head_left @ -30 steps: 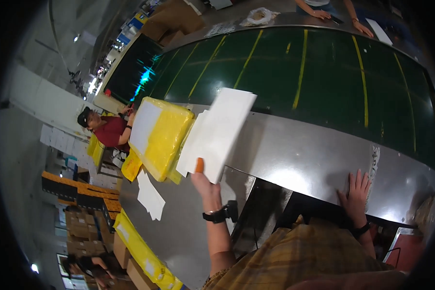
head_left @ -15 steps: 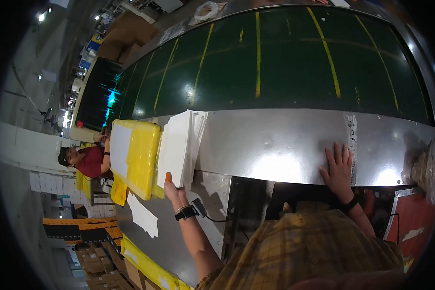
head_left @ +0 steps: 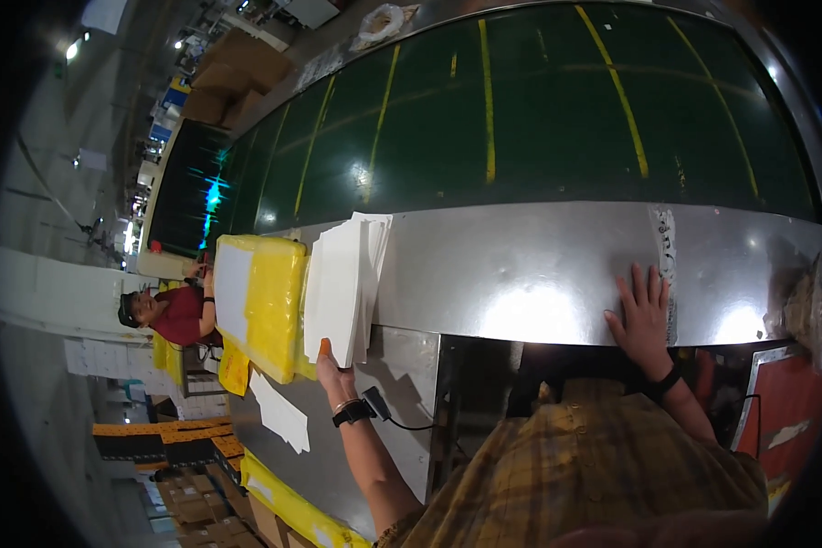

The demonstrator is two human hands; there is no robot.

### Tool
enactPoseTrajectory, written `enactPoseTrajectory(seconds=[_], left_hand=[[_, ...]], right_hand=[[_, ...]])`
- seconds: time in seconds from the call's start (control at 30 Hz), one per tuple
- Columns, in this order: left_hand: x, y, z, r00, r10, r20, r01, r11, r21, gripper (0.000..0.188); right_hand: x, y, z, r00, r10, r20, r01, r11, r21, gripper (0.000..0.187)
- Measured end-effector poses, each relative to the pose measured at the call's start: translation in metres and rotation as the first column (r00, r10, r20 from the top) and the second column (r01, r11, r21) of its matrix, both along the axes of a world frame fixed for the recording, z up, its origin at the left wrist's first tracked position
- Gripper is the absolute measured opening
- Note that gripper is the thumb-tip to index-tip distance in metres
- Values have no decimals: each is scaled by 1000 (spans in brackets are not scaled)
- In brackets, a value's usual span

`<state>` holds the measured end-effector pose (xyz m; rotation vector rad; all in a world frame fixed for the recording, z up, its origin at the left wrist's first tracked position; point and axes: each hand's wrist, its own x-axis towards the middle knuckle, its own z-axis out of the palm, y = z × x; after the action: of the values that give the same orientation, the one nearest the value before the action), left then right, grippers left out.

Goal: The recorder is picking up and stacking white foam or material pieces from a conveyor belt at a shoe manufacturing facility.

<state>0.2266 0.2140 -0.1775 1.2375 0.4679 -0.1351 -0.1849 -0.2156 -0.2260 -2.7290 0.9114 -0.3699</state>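
My left hand (head_left: 336, 373) grips the near edge of a stack of flat white mailers (head_left: 342, 285), tipped up on edge on the steel table (head_left: 539, 265). The stack leans beside a yellow parcel (head_left: 260, 301) with a white label. My right hand (head_left: 642, 315) lies flat, fingers spread, on the steel surface at the right. A dark watch sits on each wrist, and a small black device with a cable hangs by my left wrist.
A green conveyor belt (head_left: 539, 110) with yellow lines runs behind the steel table. A person in a red shirt (head_left: 169, 312) works at the left. More yellow parcels (head_left: 292, 511) and a white sheet (head_left: 281, 416) lie on the lower surface. Cardboard boxes stand far left.
My left hand has tipped the white mailers further upright, closer to the yellow parcel. The view has swung, so the belt fills more of the picture. My right hand stays flat on the steel.
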Motion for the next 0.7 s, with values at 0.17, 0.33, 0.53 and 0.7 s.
enactPoseTrajectory(seconds=[0.17, 0.33, 0.53, 0.7], left_hand=[[3, 2, -4, 1000, 15, -12, -15, 1000, 16, 29], [-1, -15, -4, 998, 45, -51, -43, 998, 46, 27], [0, 14, -12, 990, 28, 137, -54, 980, 189, 37], [-35, -41, 36, 993, -47, -111, 120, 467, 876, 76]], right_hand=[[-2, -1, -1, 999, 12, -31, -12, 1000, 6, 65], [-4, -3, -2, 999, 4, -41, -3, 1000, 14, 64], [5, 0, 5, 999, 31, 30, -30, 999, -24, 65], [-2, -5, 2, 999, -24, -26, 24, 1000, -5, 66]])
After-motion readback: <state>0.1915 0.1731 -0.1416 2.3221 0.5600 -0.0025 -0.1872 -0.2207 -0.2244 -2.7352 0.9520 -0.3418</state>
